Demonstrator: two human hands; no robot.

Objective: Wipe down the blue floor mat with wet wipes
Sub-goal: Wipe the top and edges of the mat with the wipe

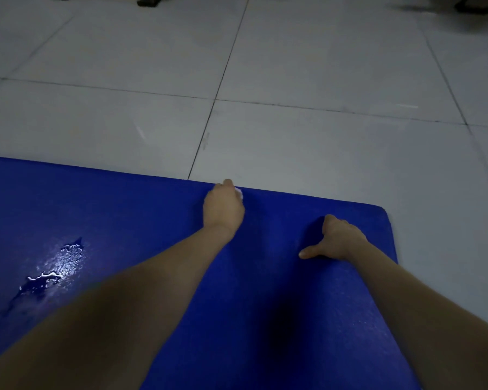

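Blue foam floor mat (pixel 152 209) lying flat on grey floor tiles (pixel 307 66), seen from the head camera. The mat's far edge runs left to right, dropping slightly towards its rounded far-right corner. Its other edges leave the picture, so its long axis cannot be told.

Left hand (pixel 223 208): at the mat's far edge, fingers curled round a wadded white wet wipe (pixel 239 193). Only a small part of the wipe shows past the knuckles, and it is pressed against the mat surface.

Right hand (pixel 339 240): resting on the mat near the far-right corner, holding nothing. The thumb is spread flat towards the mat's middle. The fingers point away and are foreshortened.

Wet patch (pixel 58 263): a glistening film on the mat's left part, well apart from both hands.
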